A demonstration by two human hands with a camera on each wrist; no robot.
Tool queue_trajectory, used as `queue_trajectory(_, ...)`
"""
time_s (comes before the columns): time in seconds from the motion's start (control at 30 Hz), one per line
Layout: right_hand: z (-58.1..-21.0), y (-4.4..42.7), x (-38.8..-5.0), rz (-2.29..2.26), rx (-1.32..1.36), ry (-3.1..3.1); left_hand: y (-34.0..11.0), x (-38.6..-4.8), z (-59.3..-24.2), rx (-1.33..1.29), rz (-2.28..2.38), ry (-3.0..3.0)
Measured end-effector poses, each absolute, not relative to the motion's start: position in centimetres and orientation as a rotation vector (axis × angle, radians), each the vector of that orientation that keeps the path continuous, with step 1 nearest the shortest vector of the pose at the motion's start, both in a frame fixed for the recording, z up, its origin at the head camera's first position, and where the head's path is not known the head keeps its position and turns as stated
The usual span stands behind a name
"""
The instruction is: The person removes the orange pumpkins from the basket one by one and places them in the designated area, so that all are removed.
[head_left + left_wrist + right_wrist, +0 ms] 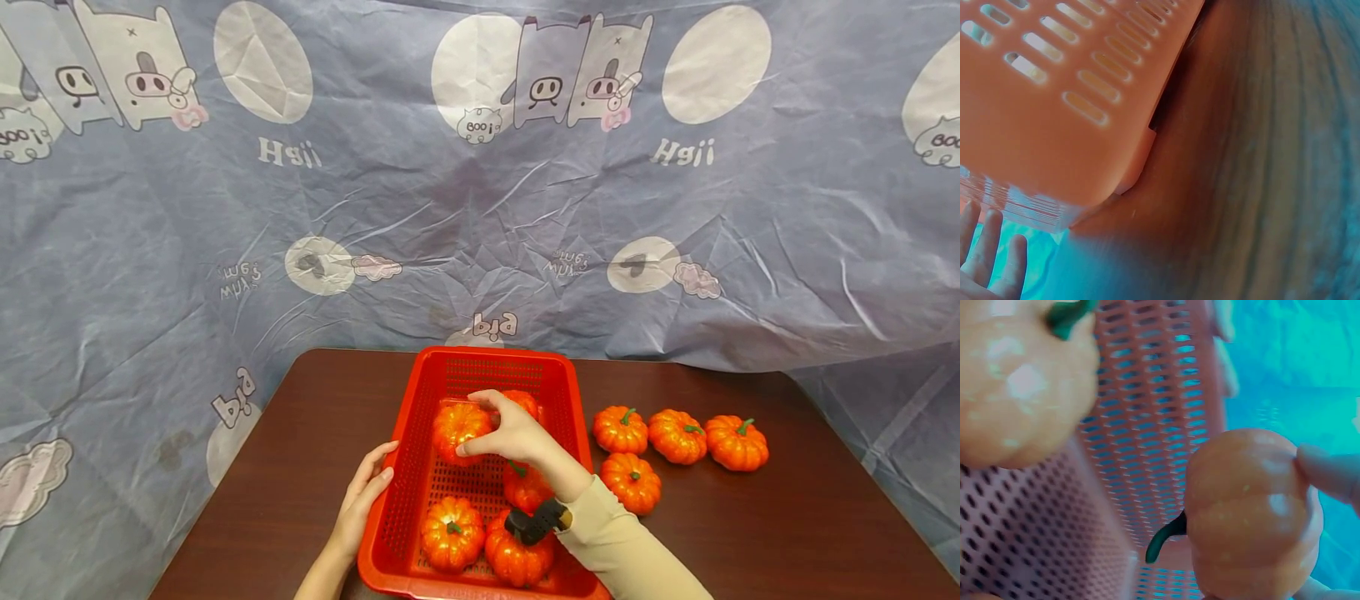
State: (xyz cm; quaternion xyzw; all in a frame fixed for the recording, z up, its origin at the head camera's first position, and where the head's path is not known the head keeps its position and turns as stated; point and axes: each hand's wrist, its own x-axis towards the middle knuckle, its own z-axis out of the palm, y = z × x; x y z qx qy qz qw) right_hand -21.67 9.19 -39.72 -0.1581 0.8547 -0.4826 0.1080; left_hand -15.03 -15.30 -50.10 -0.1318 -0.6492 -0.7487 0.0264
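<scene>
My right hand (517,437) pinches an orange toy pumpkin (457,429) between thumb and fingers, over the inside of a red plastic basket (573,400). In the right wrist view, the held pumpkin (1250,512) is tilted, its green stem pointing left. Several more pumpkins sit in the basket, among them one at the front left (452,533) and one at the front right (519,554). My left hand (360,504) rests against the basket's left rim, its fingers (1013,265) extended beside the perforated wall (1054,144) in the left wrist view.
Right of the basket, several pumpkins stand on the dark brown table (795,517), including a near one (632,483) and the rightmost one (737,443). A blue-grey printed cloth (450,217) hangs behind the table. A black strap-like device (536,523) is on the right wrist.
</scene>
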Motion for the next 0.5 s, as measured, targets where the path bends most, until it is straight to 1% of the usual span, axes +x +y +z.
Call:
queue_trajectory(0.27,-37.4,10.6,-20.9,-1.584,-0.461,2.465,-15.2,-15.1,-50.3,-0.357,-2.306,-2.005)
queue_trajectory(0.5,-35.7,13.1,-20.2,-1.703,-0.439,2.454,-15.2,-15.1,-50.2,-0.358,-2.309,-1.994)
